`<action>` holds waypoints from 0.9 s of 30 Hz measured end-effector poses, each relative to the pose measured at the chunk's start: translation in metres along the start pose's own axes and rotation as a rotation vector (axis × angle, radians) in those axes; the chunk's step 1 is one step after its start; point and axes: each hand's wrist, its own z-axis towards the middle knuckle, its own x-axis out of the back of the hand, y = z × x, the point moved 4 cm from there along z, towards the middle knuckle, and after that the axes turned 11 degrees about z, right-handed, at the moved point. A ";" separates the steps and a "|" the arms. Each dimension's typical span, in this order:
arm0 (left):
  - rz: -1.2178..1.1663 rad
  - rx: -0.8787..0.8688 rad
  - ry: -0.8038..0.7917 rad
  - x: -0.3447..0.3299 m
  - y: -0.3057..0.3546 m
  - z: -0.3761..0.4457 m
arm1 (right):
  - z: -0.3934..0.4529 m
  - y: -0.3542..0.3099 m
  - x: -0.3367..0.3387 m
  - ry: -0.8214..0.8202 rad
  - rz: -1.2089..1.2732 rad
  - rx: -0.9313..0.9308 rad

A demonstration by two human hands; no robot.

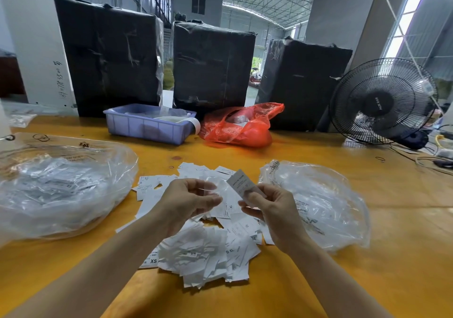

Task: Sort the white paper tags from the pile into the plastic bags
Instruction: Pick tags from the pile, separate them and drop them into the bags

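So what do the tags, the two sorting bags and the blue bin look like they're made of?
The tags: thin matte white paper, printed black, by their creases and flat lie. The left bag and right bag: thin clear plastic film, glossy and wrinkled, contents showing through. The blue bin: rigid moulded plastic, probably, given its ribbed walls and dull sheen.

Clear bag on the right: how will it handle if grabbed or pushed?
The right clear bag looks thin and crumpled, so probably floppy, collapsing in a grip. Few tags show inside, so likely very light and apt to slide across the smooth table if pushed. The glossy film may slip between fingers.
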 end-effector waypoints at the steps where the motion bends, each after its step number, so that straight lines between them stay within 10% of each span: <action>1: -0.012 -0.004 -0.006 0.000 0.000 0.000 | 0.000 0.001 0.001 0.009 -0.028 -0.007; 19: -0.142 0.104 -0.045 -0.002 0.001 -0.003 | 0.003 -0.001 0.007 0.142 0.114 -0.028; 27: -0.342 0.180 0.023 0.000 -0.008 0.005 | 0.001 -0.003 -0.003 -0.086 0.164 -0.072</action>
